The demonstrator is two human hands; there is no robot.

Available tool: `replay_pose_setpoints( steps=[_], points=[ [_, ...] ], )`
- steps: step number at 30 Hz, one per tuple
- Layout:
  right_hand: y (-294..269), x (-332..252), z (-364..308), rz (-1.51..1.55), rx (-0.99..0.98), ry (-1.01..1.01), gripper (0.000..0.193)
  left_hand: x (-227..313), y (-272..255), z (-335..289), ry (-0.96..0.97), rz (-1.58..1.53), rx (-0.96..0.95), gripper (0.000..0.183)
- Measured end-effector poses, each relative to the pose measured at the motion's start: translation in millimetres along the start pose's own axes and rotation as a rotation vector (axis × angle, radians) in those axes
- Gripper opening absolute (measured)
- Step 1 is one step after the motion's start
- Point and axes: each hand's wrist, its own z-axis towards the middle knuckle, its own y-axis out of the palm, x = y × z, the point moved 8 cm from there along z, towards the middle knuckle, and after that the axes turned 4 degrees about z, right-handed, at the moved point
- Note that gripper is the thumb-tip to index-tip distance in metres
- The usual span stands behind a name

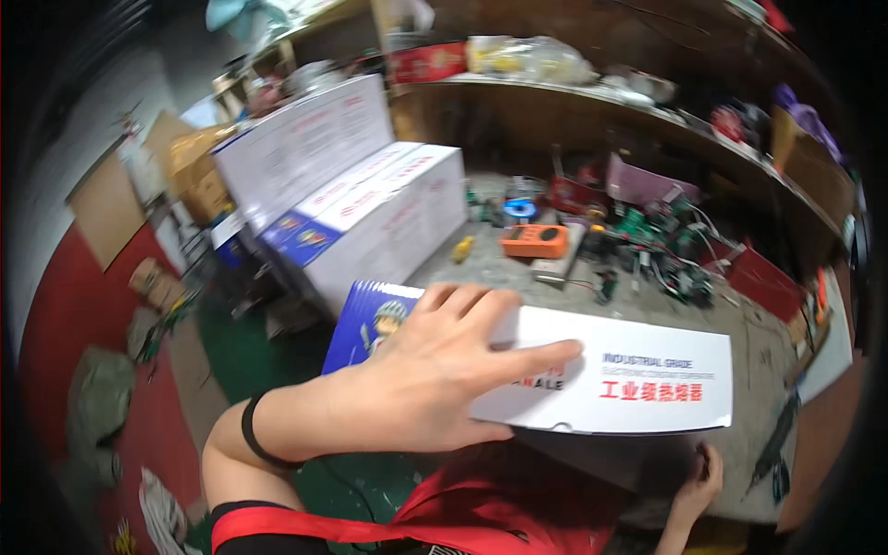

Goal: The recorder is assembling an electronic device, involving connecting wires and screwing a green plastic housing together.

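A white box (610, 342) with a blue end lies slightly tilted in front of the person, close to the near edge of the grey table (731, 462). The left hand (453, 356) is spread across its top, fingers bent toward the far edge and thumb pointing right; whether it grips the box I cannot tell. The right hand (703, 476), fingers curled, is just below the box's near right corner; I cannot tell whether it touches it. Behind the box, to the left, stands a big open carton (398, 231) with its lid raised and white boxes (379, 185) inside. Farther back on the table sit an orange meter (535, 240), a blue roll (520, 208) and a heap of green parts and wires (657, 240), below a cluttered shelf (684, 120).
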Motion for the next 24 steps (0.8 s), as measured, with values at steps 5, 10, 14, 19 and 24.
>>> replay_pose_setpoints(
  steps=[5, 10, 14, 19, 24],
  points=[
    [31, -15, 2, 0.100, -0.097, 0.066, 0.021, -26, -63, -46, -0.215, 0.223, 0.133, 0.085],
    [25, -30, 4, 0.034, -0.051, -0.042, 0.018, -65, -144, -52, -0.381, 0.505, 0.313, 0.082],
    [15, -41, 2, 0.038, -0.051, 0.031, 0.017, -109, -198, -56, -0.574, 0.791, 0.476, 0.074],
    [18, -39, 2, -0.056, -0.067, 0.007, 0.016, -237, -201, -44, -0.951, 0.781, 0.275, 0.074],
    [19, -45, -1, -0.137, -0.095, -0.023, 0.014, -351, -166, -72, -1.026, 0.668, 0.173, 0.067]
  ],
)
